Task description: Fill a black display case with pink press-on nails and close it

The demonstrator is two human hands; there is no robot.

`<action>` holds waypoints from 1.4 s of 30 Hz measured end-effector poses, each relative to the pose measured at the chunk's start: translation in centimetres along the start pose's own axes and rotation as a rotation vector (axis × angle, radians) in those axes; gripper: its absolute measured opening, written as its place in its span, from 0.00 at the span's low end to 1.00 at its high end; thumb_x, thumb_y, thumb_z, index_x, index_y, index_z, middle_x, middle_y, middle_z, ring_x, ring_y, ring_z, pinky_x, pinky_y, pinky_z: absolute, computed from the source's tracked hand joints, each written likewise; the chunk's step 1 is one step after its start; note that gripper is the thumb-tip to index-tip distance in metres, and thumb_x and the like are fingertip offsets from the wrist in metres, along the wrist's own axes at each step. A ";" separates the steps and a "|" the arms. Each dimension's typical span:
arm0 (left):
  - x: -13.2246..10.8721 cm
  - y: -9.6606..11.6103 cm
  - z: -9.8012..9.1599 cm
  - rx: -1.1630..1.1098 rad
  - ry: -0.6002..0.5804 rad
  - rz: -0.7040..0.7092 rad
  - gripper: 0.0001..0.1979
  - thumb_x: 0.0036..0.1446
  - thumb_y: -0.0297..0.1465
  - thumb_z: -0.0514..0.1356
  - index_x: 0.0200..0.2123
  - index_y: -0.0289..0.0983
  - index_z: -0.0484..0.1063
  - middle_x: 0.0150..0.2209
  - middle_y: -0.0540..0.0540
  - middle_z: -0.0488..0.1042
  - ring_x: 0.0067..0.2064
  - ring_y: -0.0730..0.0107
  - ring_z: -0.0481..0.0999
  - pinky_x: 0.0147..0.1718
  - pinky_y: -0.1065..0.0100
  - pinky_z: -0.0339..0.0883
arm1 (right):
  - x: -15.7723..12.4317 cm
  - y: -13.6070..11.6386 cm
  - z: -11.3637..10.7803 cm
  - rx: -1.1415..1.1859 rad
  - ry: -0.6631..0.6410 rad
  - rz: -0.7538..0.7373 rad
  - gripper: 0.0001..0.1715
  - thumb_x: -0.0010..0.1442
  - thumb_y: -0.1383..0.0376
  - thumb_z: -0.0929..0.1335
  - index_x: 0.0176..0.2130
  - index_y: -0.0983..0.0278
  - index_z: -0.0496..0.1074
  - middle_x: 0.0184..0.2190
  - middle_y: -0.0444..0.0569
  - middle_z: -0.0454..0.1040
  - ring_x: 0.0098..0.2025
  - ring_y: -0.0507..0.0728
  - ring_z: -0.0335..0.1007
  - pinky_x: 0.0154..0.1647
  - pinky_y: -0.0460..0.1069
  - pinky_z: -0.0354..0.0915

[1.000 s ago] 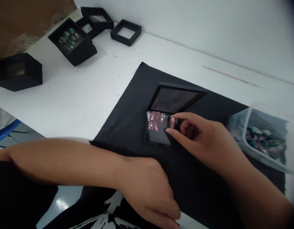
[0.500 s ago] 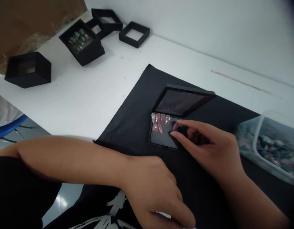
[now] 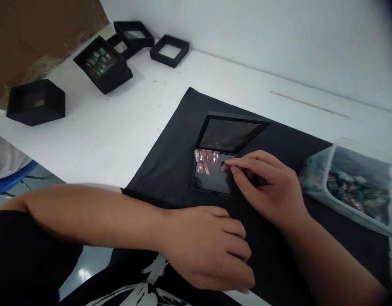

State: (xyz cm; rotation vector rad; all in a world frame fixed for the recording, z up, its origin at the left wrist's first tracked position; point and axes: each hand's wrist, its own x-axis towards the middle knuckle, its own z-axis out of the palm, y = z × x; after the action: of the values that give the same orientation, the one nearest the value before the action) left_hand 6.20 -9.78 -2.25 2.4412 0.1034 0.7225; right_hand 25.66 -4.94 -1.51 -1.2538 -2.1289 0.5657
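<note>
My right hand (image 3: 269, 182) pinches a pink press-on nail (image 3: 225, 166) between thumb and index finger, over the right part of a flat black display case (image 3: 211, 183). The nail's underside is hidden, so I cannot tell whether it touches the case. Several pink press-on nails (image 3: 206, 157), some with silver stars, lie in two short rows at the case's upper left. Its hinged lid (image 3: 231, 135), with a clear window, stands raised at the back. Nearer to me, my left hand (image 3: 211, 250) is closed, knuckles up, over the table's front edge; its palm is hidden.
Beneath the case lies a black sheet (image 3: 170, 148) on the white table (image 3: 113, 140). A clear plastic tub (image 3: 329, 170) of loose press-on nails stands at right. Black display frames (image 3: 169, 50) are at the back left, one box (image 3: 102, 66) holding green nails. A brown cardboard surface (image 3: 33, 38) rises behind.
My right hand, with the nail, has shifted slightly left relative to the case. My left hand's fingers have drawn in, closing the gap by the thumb. The whole view has shifted a little.
</note>
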 end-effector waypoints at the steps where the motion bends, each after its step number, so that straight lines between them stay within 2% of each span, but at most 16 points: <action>1: 0.0 0.0 0.1 0.020 -0.012 0.008 0.16 0.70 0.36 0.50 0.41 0.37 0.77 0.35 0.50 0.79 0.40 0.64 0.71 0.40 0.59 0.60 | 0.1 0.1 0.0 0.001 0.002 -0.006 0.12 0.64 0.68 0.68 0.44 0.57 0.79 0.37 0.46 0.77 0.30 0.50 0.67 0.31 0.49 0.66; 5: 0.2 0.3 0.3 0.077 -0.024 -0.013 0.15 0.69 0.37 0.53 0.37 0.39 0.77 0.31 0.51 0.78 0.38 0.64 0.72 0.39 0.59 0.58 | 0.3 0.3 0.2 -0.031 -0.002 -0.027 0.11 0.65 0.66 0.68 0.45 0.57 0.79 0.33 0.45 0.74 0.28 0.49 0.64 0.29 0.48 0.63; 9: 0.2 0.5 0.3 0.085 -0.014 -0.123 0.15 0.68 0.39 0.54 0.35 0.40 0.77 0.29 0.52 0.78 0.35 0.65 0.72 0.38 0.60 0.57 | 0.2 0.3 0.5 -0.116 0.090 0.010 0.13 0.65 0.61 0.69 0.49 0.58 0.77 0.24 0.40 0.64 0.25 0.49 0.60 0.28 0.47 0.61; 13: 0.2 0.5 0.2 0.070 -0.019 -0.158 0.15 0.68 0.39 0.54 0.35 0.40 0.77 0.28 0.53 0.77 0.35 0.65 0.71 0.37 0.60 0.57 | 0.2 -0.1 0.8 -0.201 0.129 0.088 0.14 0.62 0.53 0.71 0.42 0.58 0.75 0.20 0.38 0.57 0.21 0.48 0.55 0.25 0.47 0.56; 18: 0.2 0.5 0.2 0.074 -0.052 -0.121 0.16 0.69 0.38 0.53 0.35 0.39 0.77 0.29 0.52 0.77 0.36 0.64 0.71 0.39 0.58 0.57 | 0.4 -0.6 1.1 -0.299 0.100 0.119 0.18 0.58 0.50 0.73 0.42 0.59 0.76 0.20 0.37 0.61 0.20 0.47 0.57 0.24 0.46 0.55; 25: 0.0 0.6 0.2 0.086 -0.052 -0.124 0.16 0.69 0.38 0.53 0.35 0.39 0.77 0.29 0.52 0.77 0.36 0.64 0.71 0.38 0.58 0.58 | 0.3 -0.8 1.0 -0.283 0.087 0.138 0.16 0.61 0.52 0.71 0.42 0.59 0.78 0.20 0.38 0.64 0.20 0.47 0.58 0.25 0.46 0.57; 31: 0.2 0.7 0.0 0.101 -0.054 -0.114 0.15 0.68 0.38 0.54 0.35 0.39 0.77 0.29 0.52 0.77 0.36 0.63 0.70 0.37 0.58 0.58 | 0.2 -0.7 1.0 -0.302 0.085 0.100 0.18 0.64 0.53 0.69 0.48 0.60 0.80 0.21 0.39 0.67 0.20 0.47 0.59 0.25 0.46 0.57; 37: 0.2 0.8 -0.2 0.122 -0.111 -0.137 0.14 0.69 0.37 0.54 0.36 0.39 0.77 0.31 0.52 0.77 0.38 0.63 0.71 0.39 0.58 0.59 | 0.1 -0.4 1.1 -0.365 0.083 -0.002 0.18 0.65 0.58 0.68 0.51 0.60 0.79 0.20 0.39 0.68 0.19 0.47 0.61 0.24 0.45 0.56; 42: 0.3 0.8 -0.4 0.124 -0.121 -0.137 0.15 0.69 0.37 0.53 0.36 0.39 0.77 0.32 0.52 0.78 0.38 0.63 0.71 0.39 0.58 0.60 | 0.0 -0.6 0.9 -0.315 0.101 -0.024 0.19 0.66 0.59 0.68 0.53 0.63 0.77 0.20 0.38 0.68 0.20 0.47 0.61 0.24 0.45 0.57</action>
State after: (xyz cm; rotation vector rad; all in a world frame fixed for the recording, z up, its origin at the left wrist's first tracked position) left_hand 6.15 -10.15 -1.44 2.5599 0.2721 0.5211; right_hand 24.69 -5.28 -1.84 -1.3882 -2.2024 0.1537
